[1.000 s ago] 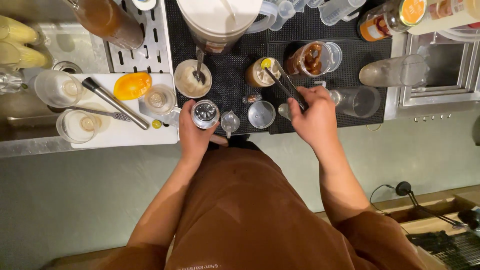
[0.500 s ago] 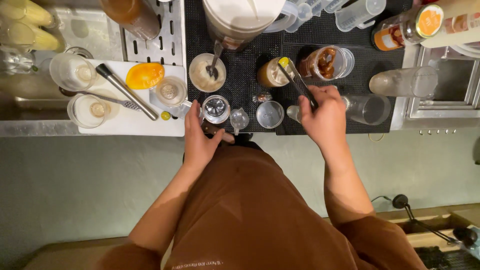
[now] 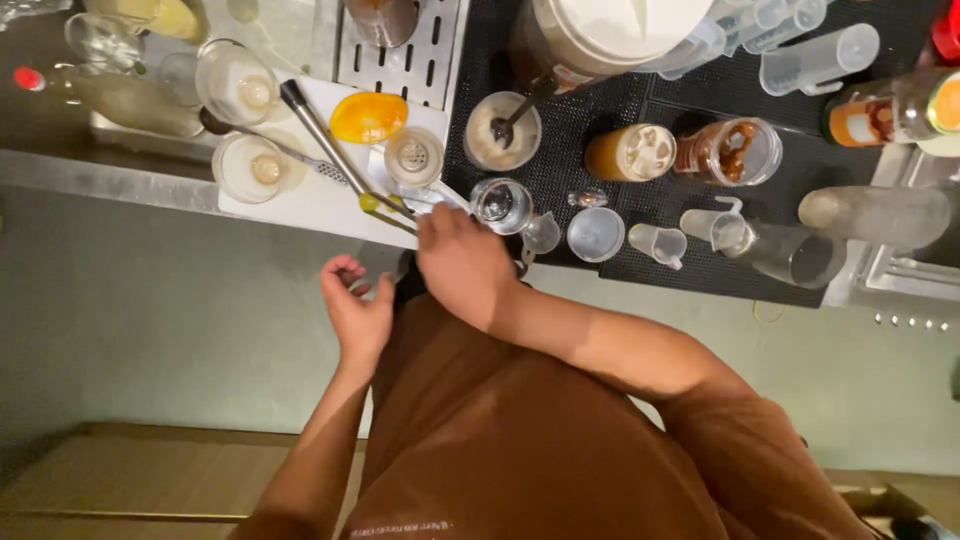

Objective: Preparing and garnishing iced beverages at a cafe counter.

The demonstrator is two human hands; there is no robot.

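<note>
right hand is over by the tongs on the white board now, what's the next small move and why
Probably lift the tongs off the white board and carry them back toward the small glass. The right hand has crossed over and its fingers rest at the tongs' ends beside a small yellow-green piece. The left hand hangs free below the counter edge, holding nothing.

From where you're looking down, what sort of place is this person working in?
Most likely a drinks counter in a bar or café. A black rubber mat holds small measuring cups and a jar of iced drink, and a metal drip grate sits beside a white board with a cut orange fruit.
</note>
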